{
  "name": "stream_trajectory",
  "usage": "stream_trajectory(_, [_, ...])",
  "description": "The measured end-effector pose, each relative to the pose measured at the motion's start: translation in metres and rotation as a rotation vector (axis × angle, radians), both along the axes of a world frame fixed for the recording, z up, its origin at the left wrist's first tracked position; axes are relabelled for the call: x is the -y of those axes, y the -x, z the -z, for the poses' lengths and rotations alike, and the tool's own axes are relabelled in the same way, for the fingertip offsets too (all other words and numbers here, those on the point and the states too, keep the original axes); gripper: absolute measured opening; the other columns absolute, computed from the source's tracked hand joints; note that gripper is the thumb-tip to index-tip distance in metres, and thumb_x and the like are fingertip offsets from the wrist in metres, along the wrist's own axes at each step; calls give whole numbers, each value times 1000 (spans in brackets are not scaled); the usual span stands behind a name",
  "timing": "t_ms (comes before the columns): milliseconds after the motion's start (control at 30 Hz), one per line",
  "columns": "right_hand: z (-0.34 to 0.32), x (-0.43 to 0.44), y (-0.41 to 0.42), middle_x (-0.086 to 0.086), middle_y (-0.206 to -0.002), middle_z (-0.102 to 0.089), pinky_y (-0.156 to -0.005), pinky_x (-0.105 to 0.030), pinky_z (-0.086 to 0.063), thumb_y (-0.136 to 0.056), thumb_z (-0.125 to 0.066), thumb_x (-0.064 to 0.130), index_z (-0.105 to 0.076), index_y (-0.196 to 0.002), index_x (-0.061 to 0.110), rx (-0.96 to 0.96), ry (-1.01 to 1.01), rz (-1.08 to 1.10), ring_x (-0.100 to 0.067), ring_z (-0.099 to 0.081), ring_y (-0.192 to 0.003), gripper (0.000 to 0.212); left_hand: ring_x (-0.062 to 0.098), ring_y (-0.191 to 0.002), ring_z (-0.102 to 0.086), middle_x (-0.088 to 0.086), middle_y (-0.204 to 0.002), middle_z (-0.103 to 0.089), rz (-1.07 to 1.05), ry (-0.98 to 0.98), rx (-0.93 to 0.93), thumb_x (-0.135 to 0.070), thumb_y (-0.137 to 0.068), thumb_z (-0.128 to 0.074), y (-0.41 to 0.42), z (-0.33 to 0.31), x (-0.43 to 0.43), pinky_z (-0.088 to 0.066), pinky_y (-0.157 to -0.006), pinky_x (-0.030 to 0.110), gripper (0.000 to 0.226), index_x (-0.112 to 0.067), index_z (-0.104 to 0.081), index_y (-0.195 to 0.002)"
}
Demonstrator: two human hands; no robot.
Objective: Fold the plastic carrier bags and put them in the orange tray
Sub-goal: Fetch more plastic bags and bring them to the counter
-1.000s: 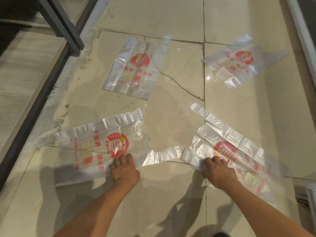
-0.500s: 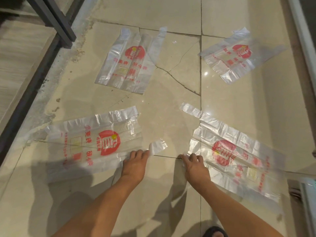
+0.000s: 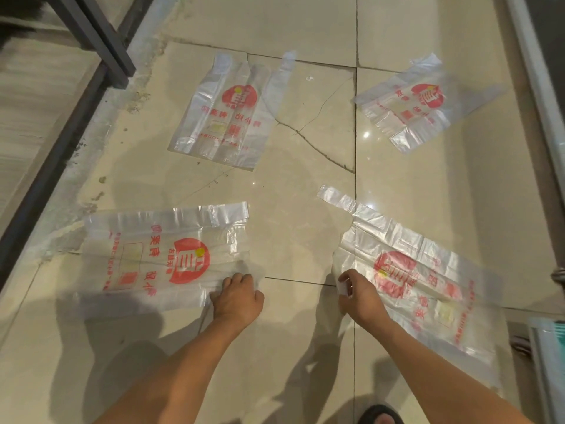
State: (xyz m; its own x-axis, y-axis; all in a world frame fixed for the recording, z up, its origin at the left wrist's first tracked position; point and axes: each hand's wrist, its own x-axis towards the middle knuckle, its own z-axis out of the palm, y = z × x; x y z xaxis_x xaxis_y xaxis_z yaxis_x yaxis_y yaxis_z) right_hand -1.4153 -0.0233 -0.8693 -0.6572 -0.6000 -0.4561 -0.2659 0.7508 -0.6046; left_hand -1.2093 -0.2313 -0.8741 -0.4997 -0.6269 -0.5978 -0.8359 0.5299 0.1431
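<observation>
Four clear plastic carrier bags with red print lie flat on the tiled floor. The near-left bag [image 3: 146, 258] has my left hand [image 3: 238, 296] on its right edge, fingers curled over the lower handle, which is folded back onto the bag. On the near-right bag [image 3: 428, 276], my right hand [image 3: 359, 295] pinches the lower handle at the bag's left end, with white plastic showing between the fingers. Its upper handle [image 3: 336, 197] stretches away to the upper left. The far-left bag [image 3: 226, 117] and the far-right bag [image 3: 419, 108] lie untouched. No orange tray is in view.
A dark metal frame [image 3: 91, 35] runs along the upper left beside a rough floor edge. A crack [image 3: 308, 133] crosses the middle tile. A pale sill [image 3: 532, 71] lines the right side. My foot in a dark sandal [image 3: 379, 416] shows at the bottom.
My left hand moved right along the near-left bag, then back; its lower handle no longer sticks out and lies folded over the bag. My right hand shifted to the other bag's left end.
</observation>
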Motion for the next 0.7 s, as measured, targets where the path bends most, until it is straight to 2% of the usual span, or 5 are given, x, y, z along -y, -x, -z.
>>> stream_trajectory(133, [-15, -2, 9, 1, -97, -63, -64, -18, -52, -84, -58, -12, -62, -123, 28, 203, 38, 0, -15, -63, -82, 56, 26, -113, -59, 4, -120, -63, -78, -28, -64, -31, -102, -39, -1, -5, 3, -49, -93, 42, 26, -17, -52, -120])
stream_trajectory(267, [-10, -7, 9, 5, -89, -72, -70, -13, -50, -89, -65, 1, -73, -89, 25, 136, 2, 30, -16, -69, -83, 25, 33, -119, -62, 7, -130, -66, -149, -57, -127, -25, -105, -41, -3, -6, 9, -51, -96, 41, 39, -22, -44, -144])
stream_trajectory(367, [-4, -11, 4, 2, -104, -66, -71, -16, -49, -93, -66, 17, -71, -104, 23, 2, -58, -31, -18, -67, -91, 14, 34, -127, -57, 3, -143, -60, -165, -112, -174, -23, -105, -42, -6, -8, 12, -48, -102, 40, 48, -31, -39, -152])
stream_trajectory(533, [5, -3, -16, 7, -140, -42, -78, -37, -57, -90, -62, 48, -39, -149, 38, -248, -235, -508, -19, -55, -117, 64, 35, -106, -64, 4, -103, -67, -211, -174, -160, -33, -100, -47, -5, -9, 12, -51, -94, 42, 9, -25, -50, -97])
stream_trajectory(700, [14, 17, -24, 0, -138, -42, -64, -34, -52, -98, -48, 18, -32, -150, 33, -420, -374, -505, -24, -57, -109, 56, 37, -110, -63, 11, -108, -69, -321, -181, -157, -39, -105, -43, 1, -7, 14, -49, -98, 41, 29, -13, -58, -105])
